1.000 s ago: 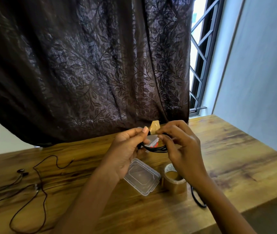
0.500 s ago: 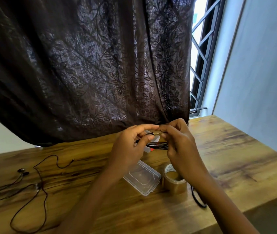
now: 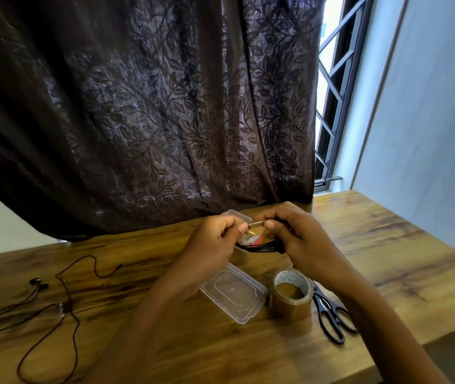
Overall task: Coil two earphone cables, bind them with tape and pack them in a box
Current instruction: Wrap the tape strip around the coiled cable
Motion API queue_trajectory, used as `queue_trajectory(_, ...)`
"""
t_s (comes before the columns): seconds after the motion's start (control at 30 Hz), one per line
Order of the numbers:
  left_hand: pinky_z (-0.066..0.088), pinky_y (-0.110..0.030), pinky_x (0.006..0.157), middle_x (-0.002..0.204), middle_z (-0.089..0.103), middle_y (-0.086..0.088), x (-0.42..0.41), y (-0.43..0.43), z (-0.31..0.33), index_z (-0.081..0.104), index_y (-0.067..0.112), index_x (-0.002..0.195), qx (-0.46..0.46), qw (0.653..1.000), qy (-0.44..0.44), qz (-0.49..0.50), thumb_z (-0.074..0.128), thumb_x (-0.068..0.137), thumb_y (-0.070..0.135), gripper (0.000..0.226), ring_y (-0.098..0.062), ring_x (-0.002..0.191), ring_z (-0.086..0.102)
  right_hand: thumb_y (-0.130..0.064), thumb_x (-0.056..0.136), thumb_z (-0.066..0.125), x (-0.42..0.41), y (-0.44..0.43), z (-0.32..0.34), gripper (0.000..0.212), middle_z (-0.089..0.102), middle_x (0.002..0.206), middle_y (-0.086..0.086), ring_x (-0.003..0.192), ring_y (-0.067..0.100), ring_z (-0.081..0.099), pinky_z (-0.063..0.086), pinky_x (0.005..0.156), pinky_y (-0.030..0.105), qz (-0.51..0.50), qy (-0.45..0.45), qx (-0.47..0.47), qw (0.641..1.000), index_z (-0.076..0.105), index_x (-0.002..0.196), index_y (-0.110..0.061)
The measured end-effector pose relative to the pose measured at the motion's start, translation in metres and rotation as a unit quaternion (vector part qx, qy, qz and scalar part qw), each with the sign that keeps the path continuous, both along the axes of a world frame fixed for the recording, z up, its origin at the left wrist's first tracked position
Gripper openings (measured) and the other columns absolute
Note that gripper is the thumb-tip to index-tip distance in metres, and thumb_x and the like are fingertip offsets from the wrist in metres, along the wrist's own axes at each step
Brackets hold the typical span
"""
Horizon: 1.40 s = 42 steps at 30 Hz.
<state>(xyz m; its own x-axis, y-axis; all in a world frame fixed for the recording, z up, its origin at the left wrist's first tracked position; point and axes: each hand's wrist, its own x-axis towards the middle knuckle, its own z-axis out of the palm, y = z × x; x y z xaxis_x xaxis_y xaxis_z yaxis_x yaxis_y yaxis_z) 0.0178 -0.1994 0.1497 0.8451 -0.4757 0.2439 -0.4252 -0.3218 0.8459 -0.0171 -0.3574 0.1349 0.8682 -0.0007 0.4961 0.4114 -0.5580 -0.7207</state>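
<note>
A single head-worn camera looks forward and down, close over the wooden table [image 3: 359, 245], facing a dark curtain [image 3: 151, 106].

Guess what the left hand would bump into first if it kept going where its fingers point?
Probably the right hand: the left hand points straight at it, only a tape strip between them.

Left hand [image 3: 212, 239] pinches tape strip [image 3: 256, 224]; right hand [image 3: 295, 234] grips coiled cable [image 3: 259, 246].

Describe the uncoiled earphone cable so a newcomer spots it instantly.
Start at the wooden table. At its left end lies a thin black earphone cable. Unlike the coiled black bundle held mid-table, it sprawls in loose loops.
</note>
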Motion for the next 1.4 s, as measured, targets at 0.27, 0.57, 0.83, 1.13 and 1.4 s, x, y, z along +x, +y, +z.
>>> queue_trajectory(0.27, 0.042, -0.005, 0.054, 0.058, 0.064, 0.013, -0.001, 0.008, 0.003, 0.061, 0.019, 0.061, -0.1, 0.98, 0.17, -0.041, 0.042, 0.097, 0.019, 0.04, 0.01, 0.056, 0.057, -0.01, 0.083, 0.056, 0.0, 0.0, -0.007, 0.03, 0.058, 0.097, -0.015, 0.093, 0.008, 0.059, 0.05, 0.08, 0.022, 0.044, -0.076, -0.006, 0.996, 0.06, 0.101, -0.034)
queue_trajectory(0.57, 0.044, -0.019, 0.069, 0.054, 0.063, 0.013, 0.003, 0.007, 0.001, 0.057, 0.011, 0.066, -0.111, 0.97, 0.208, -0.066, 0.041, 0.097, 0.02, 0.036, 0.006, 0.06, 0.058, -0.018, 0.072, 0.072, 0.006, 0.01, -0.013, 0.018, 0.06, 0.086, -0.008, 0.082, -0.001, 0.057, 0.046, 0.07, 0.01, -0.055, -0.169, -0.016, 0.984, 0.07, 0.09, -0.015)
queue_trajectory(0.83, 0.044, -0.014, 0.063, 0.06, 0.061, 0.012, 0.006, 0.013, -0.003, 0.061, 0.012, 0.072, -0.081, 0.98, 0.179, -0.039, 0.043, 0.096, 0.024, 0.033, 0.003, 0.061, 0.053, -0.034, 0.075, 0.065, 0.008, 0.01, -0.015, 0.025, 0.063, 0.085, -0.018, 0.081, -0.004, 0.061, 0.045, 0.07, 0.008, -0.032, -0.153, 0.013, 0.988, 0.072, 0.093, -0.018)
queue_trajectory(1.13, 0.047, -0.018, 0.078, 0.092, 0.07, -0.007, 0.001, 0.017, -0.007, 0.071, 0.019, 0.091, -0.081, 0.986, 0.143, -0.025, 0.052, 0.089, 0.036, 0.026, -0.005, 0.085, 0.061, -0.022, 0.078, 0.072, 0.007, 0.021, -0.022, 0.004, 0.067, 0.071, 0.009, 0.068, 0.031, 0.062, 0.052, 0.062, 0.042, -0.042, -0.089, 0.133, 0.986, 0.071, 0.081, -0.02)
queue_trajectory(1.4, 0.05, -0.049, 0.074, 0.082, 0.07, -0.017, 0.007, 0.019, -0.02, 0.074, 0.018, 0.085, -0.074, 0.997, -0.013, 0.037, 0.065, 0.08, 0.038, 0.022, -0.034, 0.081, 0.063, -0.003, 0.071, 0.071, 0.004, 0.029, -0.016, 0.01, 0.069, 0.063, -0.003, 0.061, 0.007, 0.063, 0.053, 0.059, 0.015, 0.026, 0.067, 0.341, 0.937, 0.066, 0.078, -0.007)
